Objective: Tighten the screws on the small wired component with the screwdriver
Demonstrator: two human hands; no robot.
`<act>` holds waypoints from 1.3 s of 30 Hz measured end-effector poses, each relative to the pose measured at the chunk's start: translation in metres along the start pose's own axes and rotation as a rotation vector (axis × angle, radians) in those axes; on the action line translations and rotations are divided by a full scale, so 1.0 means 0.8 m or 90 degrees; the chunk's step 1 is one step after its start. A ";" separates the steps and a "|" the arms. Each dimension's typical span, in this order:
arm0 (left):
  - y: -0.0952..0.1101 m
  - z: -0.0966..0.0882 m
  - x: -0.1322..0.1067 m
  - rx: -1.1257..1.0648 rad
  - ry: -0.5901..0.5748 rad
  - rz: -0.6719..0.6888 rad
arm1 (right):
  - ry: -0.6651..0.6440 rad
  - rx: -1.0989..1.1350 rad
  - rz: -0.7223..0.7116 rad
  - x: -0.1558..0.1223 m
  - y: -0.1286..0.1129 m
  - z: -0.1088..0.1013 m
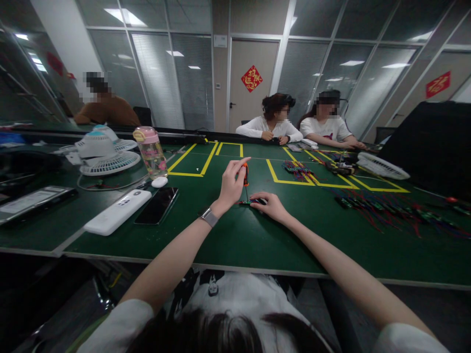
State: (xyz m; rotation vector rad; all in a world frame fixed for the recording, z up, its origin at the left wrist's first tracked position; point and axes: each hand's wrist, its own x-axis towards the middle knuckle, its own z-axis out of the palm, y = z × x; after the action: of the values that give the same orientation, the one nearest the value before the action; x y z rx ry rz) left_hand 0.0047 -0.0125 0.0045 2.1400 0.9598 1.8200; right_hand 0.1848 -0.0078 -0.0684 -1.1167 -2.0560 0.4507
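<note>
My left hand [233, 181], with a watch on its wrist, is closed around the orange and black handle of a screwdriver [246, 174]. The screwdriver stands upright, its thin shaft pointing down at a small green circuit board [246, 202] on the table. Whether the tip touches a screw is too small to tell. My right hand [271, 206] grips the board's right end between thumb and fingers, steadying it on the green tabletop. Dark wires show beside its fingers.
Left of my hands lie a black phone [157, 206], a white power bank [118, 212] and a pink-lidded bottle [150, 152]; a white fan [109, 162] is beyond. Wired boards [390, 208] spread at right, more [299, 169] near yellow tape. Several people sit across the table.
</note>
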 end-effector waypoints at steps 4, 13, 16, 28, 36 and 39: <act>-0.003 0.000 0.001 -0.023 -0.013 0.001 | 0.011 0.013 0.001 0.000 0.000 0.000; -0.001 0.001 0.000 0.034 0.035 0.002 | -0.005 0.032 0.019 0.002 -0.003 -0.003; 0.000 0.000 0.000 0.023 0.016 -0.002 | -0.012 0.024 0.014 0.002 -0.005 -0.005; -0.001 0.000 0.000 0.026 0.010 0.013 | -0.029 -0.011 0.005 0.003 -0.007 -0.008; -0.007 -0.002 0.000 -0.007 -0.016 -0.007 | -0.041 -0.012 0.001 0.002 -0.003 -0.007; -0.012 -0.001 0.001 -0.036 -0.015 -0.019 | -0.042 -0.004 0.001 0.001 -0.003 -0.007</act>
State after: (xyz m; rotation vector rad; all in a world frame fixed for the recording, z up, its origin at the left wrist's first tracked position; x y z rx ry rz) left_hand 0.0008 -0.0051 0.0001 2.0983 0.9195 1.7815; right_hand 0.1874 -0.0085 -0.0626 -1.1209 -2.1157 0.4887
